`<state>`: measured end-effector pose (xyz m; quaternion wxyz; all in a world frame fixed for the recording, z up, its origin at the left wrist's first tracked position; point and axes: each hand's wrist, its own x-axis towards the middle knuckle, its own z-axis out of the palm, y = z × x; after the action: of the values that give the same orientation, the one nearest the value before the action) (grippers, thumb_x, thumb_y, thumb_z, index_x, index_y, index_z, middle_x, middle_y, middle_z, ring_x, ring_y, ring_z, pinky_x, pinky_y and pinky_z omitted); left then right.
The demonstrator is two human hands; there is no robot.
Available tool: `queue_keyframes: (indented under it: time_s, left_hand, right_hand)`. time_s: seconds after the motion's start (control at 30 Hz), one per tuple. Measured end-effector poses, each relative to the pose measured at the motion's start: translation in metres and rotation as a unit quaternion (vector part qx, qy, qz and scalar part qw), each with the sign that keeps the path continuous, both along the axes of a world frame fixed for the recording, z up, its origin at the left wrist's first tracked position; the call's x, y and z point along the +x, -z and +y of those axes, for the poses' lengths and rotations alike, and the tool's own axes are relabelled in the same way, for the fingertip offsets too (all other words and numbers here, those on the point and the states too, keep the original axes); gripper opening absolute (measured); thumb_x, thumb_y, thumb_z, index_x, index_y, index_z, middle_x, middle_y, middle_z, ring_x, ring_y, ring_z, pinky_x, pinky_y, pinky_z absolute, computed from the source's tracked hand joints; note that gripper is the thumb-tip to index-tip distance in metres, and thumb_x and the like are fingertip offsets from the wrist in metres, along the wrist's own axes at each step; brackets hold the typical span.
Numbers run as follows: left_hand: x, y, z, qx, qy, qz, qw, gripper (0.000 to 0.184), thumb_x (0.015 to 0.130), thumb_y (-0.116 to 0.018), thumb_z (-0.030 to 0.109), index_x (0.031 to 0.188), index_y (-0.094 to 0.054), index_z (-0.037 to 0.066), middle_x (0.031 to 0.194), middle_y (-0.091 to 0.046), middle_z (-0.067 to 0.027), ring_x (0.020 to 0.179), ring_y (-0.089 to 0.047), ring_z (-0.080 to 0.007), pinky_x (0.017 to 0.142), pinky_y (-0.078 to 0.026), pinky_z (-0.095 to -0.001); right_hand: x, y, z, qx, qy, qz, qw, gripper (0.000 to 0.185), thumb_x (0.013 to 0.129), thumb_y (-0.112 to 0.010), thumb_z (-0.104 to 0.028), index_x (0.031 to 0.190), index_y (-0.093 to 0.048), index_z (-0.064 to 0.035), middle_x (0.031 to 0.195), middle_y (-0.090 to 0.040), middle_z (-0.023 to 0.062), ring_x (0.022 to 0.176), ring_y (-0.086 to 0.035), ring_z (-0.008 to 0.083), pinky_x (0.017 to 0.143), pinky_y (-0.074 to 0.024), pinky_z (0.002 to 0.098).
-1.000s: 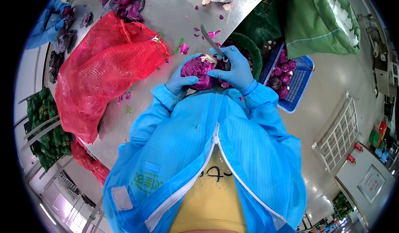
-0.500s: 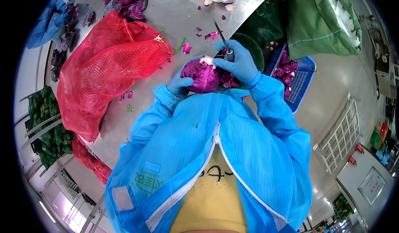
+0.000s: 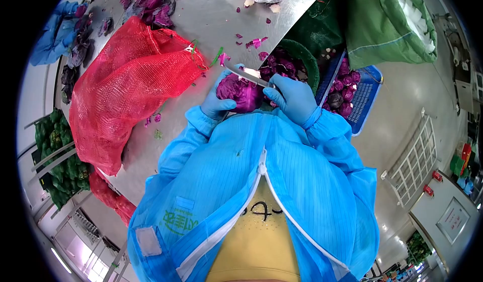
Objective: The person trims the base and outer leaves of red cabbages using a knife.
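Observation:
My left hand [image 3: 218,102], in a blue glove, grips a red cabbage [image 3: 239,94] from its left side, close in front of my jacket. The cabbage's pale stem end faces away from me. In my gloved right hand [image 3: 293,99] is a knife [image 3: 246,75], its blade lying across the pale stem end and pointing left. Whether the edge is cutting in cannot be made out. Beyond the knife, small purple leaf scraps [image 3: 256,43] lie on the metal table [image 3: 211,22].
A red mesh sack [image 3: 128,93] lies on the table at left, with loose purple leaves [image 3: 153,7] behind it. To the right are a green tub [image 3: 308,63] holding cabbage leaves, a blue crate [image 3: 370,93] of red cabbages and a green sack [image 3: 385,25].
My right hand has turned and moved slightly nearer me. The knife has swung from pointing away to lying across the cabbage's stem end. My left hand still holds the cabbage.

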<state>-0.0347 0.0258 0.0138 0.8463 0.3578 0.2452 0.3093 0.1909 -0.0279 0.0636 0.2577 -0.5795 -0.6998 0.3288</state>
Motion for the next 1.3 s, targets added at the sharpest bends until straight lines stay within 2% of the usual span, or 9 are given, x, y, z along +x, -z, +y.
queue_keyframes:
  time_s: [0.27,0.33,0.73,0.97,1.07,1.13,1.2,1.27,1.3]
  left_hand:
    - [0.001,-0.006,0.002,0.053,-0.013,0.032,0.998,0.115,0.052,-0.09,0.029,0.142,-0.024,0.004,0.135,-0.044,-0.0151,0.125,-0.047,-0.0289,0.106,-0.037,-0.042]
    - [-0.001,0.002,0.004,0.084,-0.04,0.02,0.995,0.107,0.052,-0.089,0.016,0.14,-0.03,0.004,0.134,-0.044,-0.0121,0.124,-0.046,-0.0255,0.106,-0.038,-0.0396]
    - [-0.003,-0.005,-0.004,0.222,-0.059,0.088,0.969,0.109,0.053,-0.091,0.021,0.14,-0.029,0.002,0.136,-0.041,-0.0111,0.125,-0.044,-0.0227,0.107,-0.033,-0.0371]
    - [0.002,0.015,-0.015,0.231,-0.055,0.085,0.968,0.103,0.057,-0.089,0.016,0.14,-0.03,0.003,0.135,-0.043,-0.0133,0.124,-0.045,-0.0243,0.106,-0.037,-0.0395]
    - [0.012,0.0,-0.03,0.105,-0.077,0.08,0.988,0.097,0.059,-0.087,0.014,0.139,-0.031,0.004,0.132,-0.046,-0.0144,0.122,-0.048,-0.0244,0.104,-0.039,-0.0395]
    - [0.016,0.009,-0.027,0.116,-0.1,0.065,0.986,0.078,0.075,-0.073,0.001,0.139,-0.029,0.007,0.127,-0.049,-0.0206,0.116,-0.053,-0.0288,0.1,-0.044,-0.0414]
    - [0.015,0.012,-0.027,0.152,-0.094,0.063,0.982,0.085,0.068,-0.079,0.005,0.138,-0.031,0.006,0.128,-0.049,-0.0176,0.117,-0.052,-0.0274,0.101,-0.043,-0.0408]
    - [0.011,0.01,-0.03,0.186,-0.085,0.064,0.977,0.093,0.062,-0.085,0.01,0.138,-0.032,0.006,0.129,-0.049,-0.0147,0.118,-0.051,-0.0261,0.102,-0.042,-0.0403]
    - [0.011,0.01,-0.029,0.072,-0.124,0.037,0.989,0.094,0.061,-0.086,0.01,0.138,-0.032,0.006,0.129,-0.048,-0.0145,0.119,-0.05,-0.0265,0.103,-0.041,-0.0407]
  right_hand:
    - [-0.002,-0.016,-0.005,-0.067,-0.04,-0.067,0.995,0.035,0.093,-0.046,-0.044,0.089,-0.054,-0.0098,0.074,-0.059,0.0121,0.067,-0.06,0.0326,0.057,-0.0448,0.0442]
    - [-0.002,-0.012,-0.005,-0.061,-0.048,-0.075,0.994,0.035,0.093,-0.046,-0.043,0.089,-0.054,-0.0098,0.074,-0.059,0.012,0.067,-0.06,0.0326,0.057,-0.0446,0.0443]
    - [0.009,0.017,-0.01,-0.015,-0.043,-0.033,0.998,0.03,0.09,-0.051,-0.04,0.087,-0.053,-0.0103,0.073,-0.057,0.0108,0.067,-0.059,0.0318,0.055,-0.0435,0.0432]
    - [0.024,0.031,-0.017,-0.026,0.013,-0.048,0.998,0.031,0.091,-0.052,-0.041,0.086,-0.054,-0.0111,0.071,-0.061,0.0096,0.067,-0.062,0.0307,0.056,-0.0464,0.0407]
    - [0.033,0.036,-0.02,0.0,-0.001,-0.039,0.999,0.029,0.091,-0.052,-0.04,0.087,-0.055,-0.0112,0.071,-0.063,0.0092,0.067,-0.063,0.0308,0.056,-0.0471,0.0405]
    - [0.037,0.039,-0.021,-0.001,0.004,-0.041,0.999,0.028,0.091,-0.053,-0.038,0.088,-0.055,-0.0104,0.073,-0.063,0.0102,0.068,-0.063,0.0312,0.056,-0.0472,0.0406]
    - [0.039,0.05,-0.026,0.025,0.01,-0.028,0.999,0.032,0.093,-0.051,-0.038,0.087,-0.053,-0.0068,0.072,-0.057,0.0154,0.066,-0.058,0.036,0.056,-0.0444,0.0412]
    - [0.057,0.075,-0.032,0.005,0.126,0.036,0.991,0.03,0.093,-0.05,-0.035,0.088,-0.053,-0.0058,0.073,-0.057,0.0159,0.067,-0.058,0.0366,0.057,-0.0444,0.041]
    - [0.07,0.068,-0.033,-0.042,0.132,-0.029,0.99,0.028,0.094,-0.051,-0.032,0.091,-0.055,-0.0049,0.076,-0.06,0.015,0.069,-0.061,0.035,0.059,-0.0461,0.0394]
